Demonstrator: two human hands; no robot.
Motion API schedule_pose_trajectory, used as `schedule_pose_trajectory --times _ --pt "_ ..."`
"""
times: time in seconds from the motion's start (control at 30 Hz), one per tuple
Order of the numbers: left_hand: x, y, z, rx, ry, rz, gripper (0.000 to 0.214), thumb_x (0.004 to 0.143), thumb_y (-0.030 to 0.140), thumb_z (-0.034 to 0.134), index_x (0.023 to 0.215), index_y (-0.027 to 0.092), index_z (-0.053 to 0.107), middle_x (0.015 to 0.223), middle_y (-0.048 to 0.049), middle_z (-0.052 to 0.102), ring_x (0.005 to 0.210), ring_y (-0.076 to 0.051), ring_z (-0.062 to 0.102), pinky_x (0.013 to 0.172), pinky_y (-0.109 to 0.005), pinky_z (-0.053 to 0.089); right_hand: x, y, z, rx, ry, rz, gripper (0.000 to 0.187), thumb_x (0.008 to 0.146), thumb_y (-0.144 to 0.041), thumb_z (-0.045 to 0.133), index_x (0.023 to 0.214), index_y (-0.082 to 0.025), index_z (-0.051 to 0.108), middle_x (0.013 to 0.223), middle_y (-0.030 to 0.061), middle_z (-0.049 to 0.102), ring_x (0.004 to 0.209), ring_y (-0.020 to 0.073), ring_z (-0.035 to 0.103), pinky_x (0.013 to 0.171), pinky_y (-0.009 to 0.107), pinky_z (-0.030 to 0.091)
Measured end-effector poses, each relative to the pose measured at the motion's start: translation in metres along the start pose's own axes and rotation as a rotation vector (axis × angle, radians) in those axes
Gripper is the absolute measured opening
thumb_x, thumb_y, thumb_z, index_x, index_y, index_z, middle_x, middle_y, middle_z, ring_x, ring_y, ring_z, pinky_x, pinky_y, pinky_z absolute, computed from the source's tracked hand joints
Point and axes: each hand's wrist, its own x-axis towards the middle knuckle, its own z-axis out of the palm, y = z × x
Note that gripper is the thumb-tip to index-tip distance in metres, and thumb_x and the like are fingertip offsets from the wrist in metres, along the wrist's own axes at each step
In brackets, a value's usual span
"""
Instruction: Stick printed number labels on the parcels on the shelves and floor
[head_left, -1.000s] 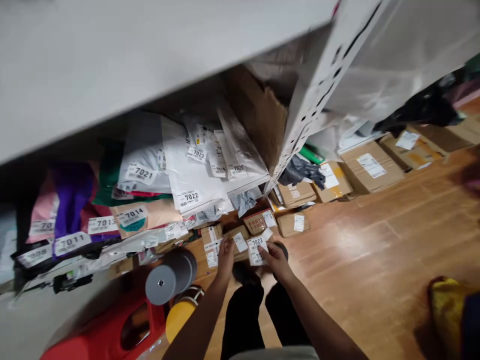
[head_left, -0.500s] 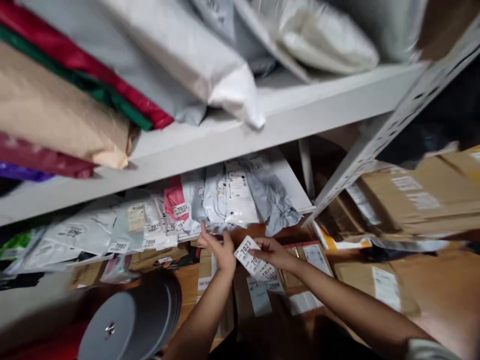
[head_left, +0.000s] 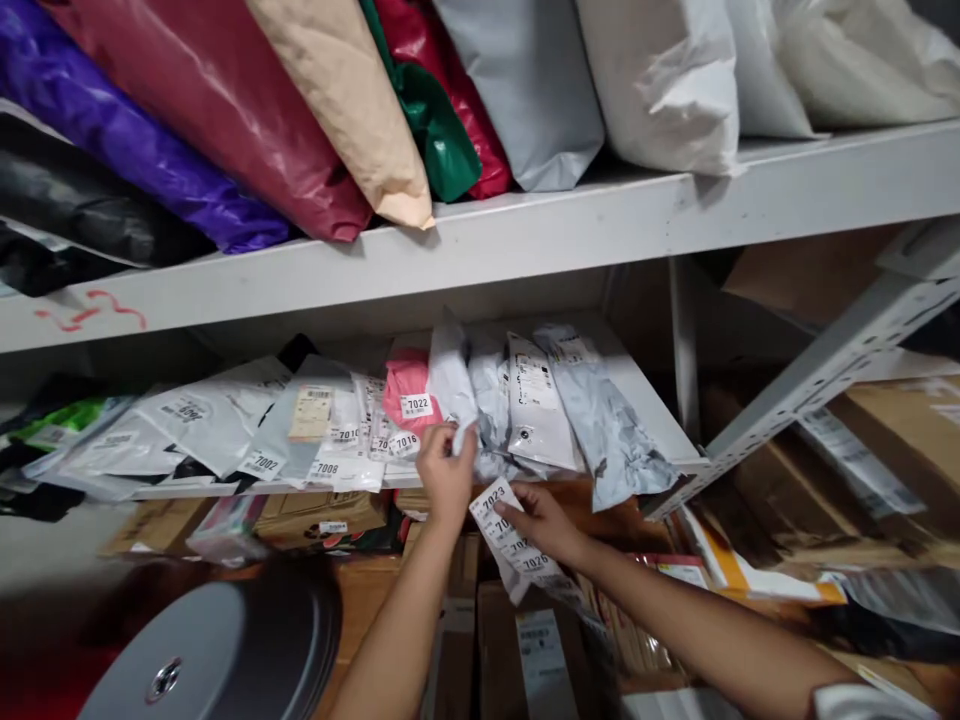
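Note:
My left hand is closed on the front corner of a light grey mailer bag standing on the lower shelf. In my right hand is a strip of printed number labels, the top one reading 7023, its lower end hanging down. Left of the held bag lies a pink parcel with a 7022 label. To its right are another grey bag, a white mailer with a printed label and a crumpled grey-blue bag.
Upright coloured mailers, such as a dark red bag, fill the upper shelf. Labelled white bags lie farther left below. A round grey stool stands at lower left. Cardboard boxes are stacked beyond the perforated post.
My left hand has gone from open fingers to gripping the grey bag's corner. The camera view has shifted and levelled. My right hand keeps holding the label strip.

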Motion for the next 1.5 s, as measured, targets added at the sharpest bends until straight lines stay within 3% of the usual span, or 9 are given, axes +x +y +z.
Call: schedule_pose_trajectory --times 0.1,0.27,0.37,0.47,0.6,0.8,1.07,1.3,1.5 --pt "0.019 -0.016 -0.026 -0.030 0.090 -0.073 0.008 0.085 0.025 0.059 0.083 0.021 0.051 0.083 -0.0005 0.057 0.080 -0.016 0.057 0.077 -0.028 0.045 0.009 -0.012 0.019 0.048 0.122 -0.051 0.033 0.078 -0.047 0.070 0.088 -0.016 0.065 0.075 0.0004 0.065 0.065 0.0115 0.054 0.061 0.023 0.041" --pt "0.042 -0.028 -0.065 0.115 -0.234 -0.030 0.030 0.084 0.012 0.043 0.093 0.021 0.070 0.099 -0.0059 0.054 0.098 -0.020 0.055 0.090 -0.033 0.043 0.043 -0.026 0.066 0.280 0.298 -0.137 0.030 0.079 -0.047 0.068 0.088 -0.018 0.066 0.067 -0.0027 0.060 0.057 0.0088 0.046 0.055 0.020 0.036" --pt "0.047 -0.027 -0.074 0.033 -0.302 -0.117 0.028 0.088 0.023 0.048 0.099 0.023 0.073 0.104 -0.0053 0.061 0.103 -0.020 0.058 0.096 -0.033 0.043 0.071 -0.026 0.085 0.372 0.376 -0.160 0.033 0.075 -0.049 0.071 0.081 -0.017 0.066 0.063 -0.0030 0.058 0.058 0.0096 0.046 0.056 0.021 0.037" --pt "0.047 -0.029 -0.078 0.027 -0.306 -0.125 0.026 0.080 0.041 0.066 0.097 0.023 0.074 0.106 -0.0044 0.066 0.106 -0.022 0.060 0.098 -0.034 0.043 0.090 -0.020 0.093 0.376 0.445 -0.159 0.037 0.070 -0.051 0.073 0.070 -0.016 0.063 0.058 -0.0040 0.055 0.055 0.0089 0.043 0.054 0.021 0.035" --pt "0.047 -0.039 -0.078 0.028 -0.329 -0.095 0.021 0.081 0.038 0.065 0.092 0.023 0.074 0.100 -0.0047 0.069 0.101 -0.022 0.062 0.094 -0.035 0.045 0.099 -0.009 0.099 0.296 0.575 -0.081 0.045 0.068 -0.056 0.072 0.057 -0.015 0.057 0.050 -0.0047 0.049 0.050 0.0077 0.037 0.049 0.022 0.029" --pt "0.049 -0.046 -0.076 0.078 -0.267 -0.163 0.027 0.077 0.040 0.068 0.095 0.021 0.074 0.104 -0.0075 0.072 0.099 -0.024 0.065 0.094 -0.039 0.048 0.100 0.001 0.105 0.405 0.505 -0.101 0.033 0.066 -0.045 0.075 0.077 -0.015 0.069 0.061 -0.0026 0.061 0.055 0.0106 0.048 0.055 0.023 0.038" --pt "0.050 -0.040 -0.083 0.086 -0.471 -0.179 0.030 0.078 0.047 0.066 0.091 0.021 0.074 0.099 -0.0075 0.070 0.101 -0.025 0.063 0.095 -0.039 0.044 0.093 -0.006 0.105 0.550 0.427 -0.200 0.030 0.069 -0.038 0.076 0.092 -0.020 0.071 0.076 -0.0007 0.070 0.065 0.0145 0.060 0.063 0.026 0.046" --pt "0.049 -0.048 -0.078 0.020 -0.471 -0.203 0.033 0.080 0.048 0.063 0.088 0.017 0.069 0.098 -0.0075 0.066 0.100 -0.024 0.060 0.094 -0.037 0.042 0.093 -0.012 0.106 0.622 0.400 -0.168 0.039 0.061 -0.033 0.079 0.096 -0.020 0.070 0.075 -0.0010 0.071 0.058 0.0142 0.059 0.058 0.027 0.044" --pt "0.047 -0.044 -0.069 0.070 -0.341 -0.148 0.022 0.083 0.041 0.059 0.089 0.020 0.062 0.094 -0.0045 0.066 0.092 -0.022 0.061 0.087 -0.034 0.045 0.096 0.004 0.105 0.460 0.548 -0.151 0.029 0.066 -0.042 0.075 0.068 -0.016 0.063 0.054 -0.0053 0.054 0.050 0.0088 0.044 0.051 0.022 0.035"
